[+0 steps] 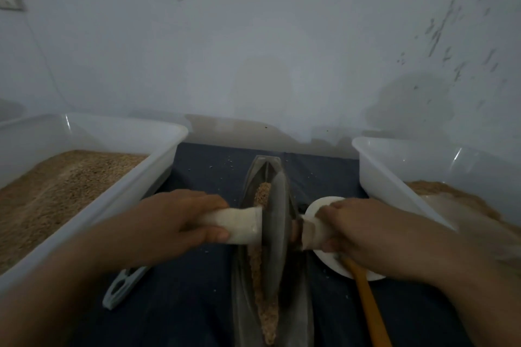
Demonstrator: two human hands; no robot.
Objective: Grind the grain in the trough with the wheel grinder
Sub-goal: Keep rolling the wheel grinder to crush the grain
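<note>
Left hand (pixel 180 220) and right hand (pixel 352 229) wrap the wheel's (pixel 276 231) cloth-bound handles at nine and three o'clock; tilting it could push grain (pixel 263 290) over the trough (pixel 245 290) edge.

Left hand (pixel 180 220) and right hand (pixel 358 231) curled in grip.

trough (pixel 272 284) centre, wheel (pixel 277 222) in it | bins: left (pixel 118 132), right (pixel 394 166) | plate (pixel 324 205) right of trough
</note>
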